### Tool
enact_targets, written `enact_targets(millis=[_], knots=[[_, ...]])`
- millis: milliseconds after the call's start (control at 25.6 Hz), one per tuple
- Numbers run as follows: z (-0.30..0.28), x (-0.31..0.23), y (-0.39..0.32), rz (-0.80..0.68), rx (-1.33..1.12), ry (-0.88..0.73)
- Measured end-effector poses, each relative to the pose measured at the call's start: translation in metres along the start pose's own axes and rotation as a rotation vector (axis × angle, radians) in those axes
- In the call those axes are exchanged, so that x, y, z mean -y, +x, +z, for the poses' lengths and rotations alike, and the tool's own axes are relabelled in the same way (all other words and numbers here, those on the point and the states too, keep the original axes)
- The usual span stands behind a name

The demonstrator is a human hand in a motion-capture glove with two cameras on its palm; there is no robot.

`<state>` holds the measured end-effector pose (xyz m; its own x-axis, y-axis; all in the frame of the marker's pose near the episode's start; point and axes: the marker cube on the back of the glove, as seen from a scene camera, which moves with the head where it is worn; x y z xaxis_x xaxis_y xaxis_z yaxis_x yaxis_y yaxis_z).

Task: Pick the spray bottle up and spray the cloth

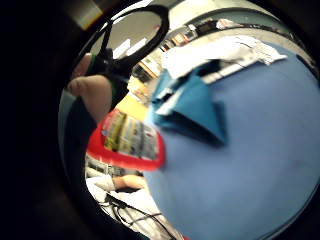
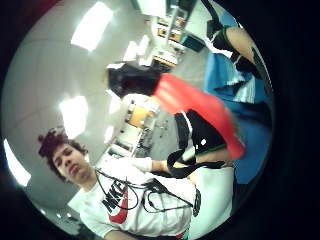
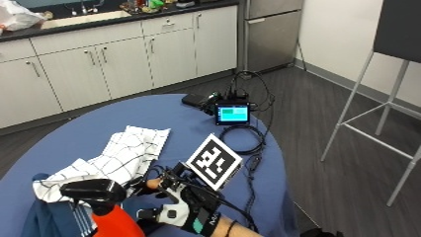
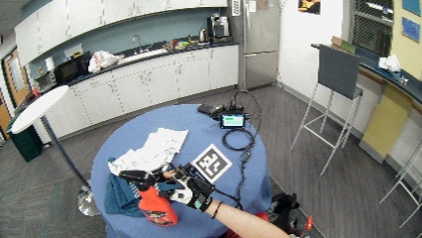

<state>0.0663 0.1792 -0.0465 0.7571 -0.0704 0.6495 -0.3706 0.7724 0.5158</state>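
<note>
A red spray bottle [image 3: 113,221] with a black trigger head [image 3: 92,190] stands upright near the front edge of the round blue table [image 3: 99,118]. My gloved right hand [image 3: 181,205] is just to its right, and its fingers [image 3: 151,184] curl in at the bottle's neck under the head. The little finger side palm view has the red labelled bottle [image 1: 127,140] close by, with a crumpled teal cloth [image 1: 195,105] on the table beyond it. A white checked cloth [image 3: 125,153] lies spread behind the bottle. The teal cloth [image 3: 43,219] lies to the bottle's left.
A small screen [image 3: 233,113], a black box [image 3: 195,100] and coiled cables [image 3: 243,140] sit at the table's far right. A tall stool [image 3: 388,98] stands on the floor to the right. The table edge runs close in front of the bottle.
</note>
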Motion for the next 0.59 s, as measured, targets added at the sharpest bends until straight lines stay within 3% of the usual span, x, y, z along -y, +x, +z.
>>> enact_targets(millis=[273, 586], knots=[[-0.033, -0.012, 0.065, 0.152, -0.525, -0.065], [-0.028, -0.020, 0.089, 0.192, -0.633, -0.121]])
